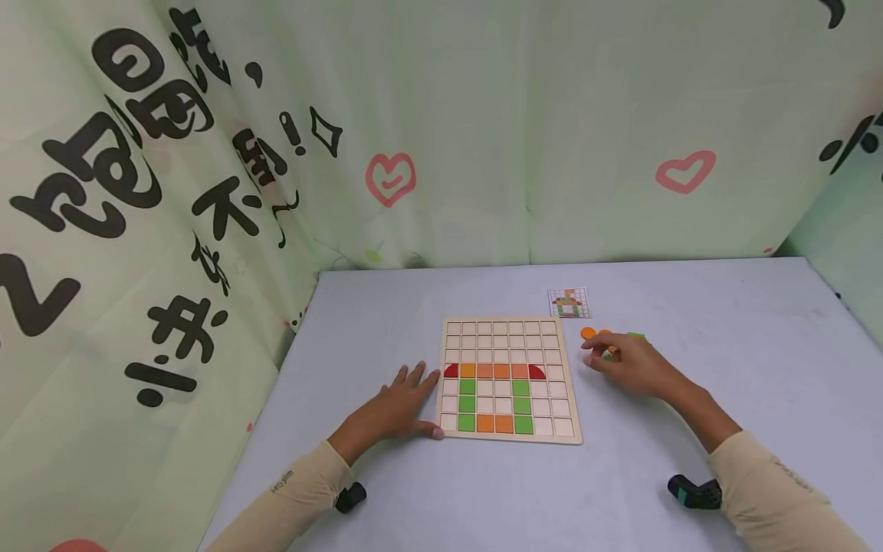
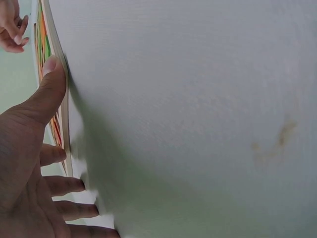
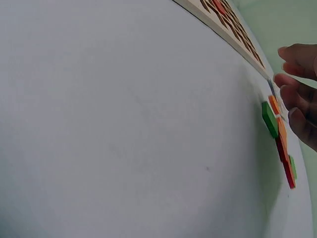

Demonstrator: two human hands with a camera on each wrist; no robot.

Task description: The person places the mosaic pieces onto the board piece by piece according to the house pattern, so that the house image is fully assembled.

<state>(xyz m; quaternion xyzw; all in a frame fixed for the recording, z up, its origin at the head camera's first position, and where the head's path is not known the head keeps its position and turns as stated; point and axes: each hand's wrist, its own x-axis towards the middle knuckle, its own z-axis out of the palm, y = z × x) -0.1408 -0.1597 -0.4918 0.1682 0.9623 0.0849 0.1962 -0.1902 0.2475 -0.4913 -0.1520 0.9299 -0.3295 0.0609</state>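
A wooden grid board (image 1: 562, 408) lies on the table, with red, orange and green flat tiles set in its cells. My left hand (image 1: 395, 408) rests at the board's left side, fingers spread and straight; in the left wrist view, its thumb (image 2: 47, 91) touches the board's edge. To the right of the board, my right hand (image 1: 635, 363) hovers over a small group of loose tiles, its fingers loosely bent. Among them are an orange round tile (image 1: 588, 333) and, in the right wrist view, a green tile (image 3: 269, 120). Nothing shows between the fingers, and the hand partly hides the group.
A small printed pattern card (image 1: 569, 303) lies behind the board's back right corner. The table (image 1: 386, 307) has a pale cloth, with curtains behind it and at the sides. A dark wrist device (image 1: 694, 492) shows under the right sleeve.
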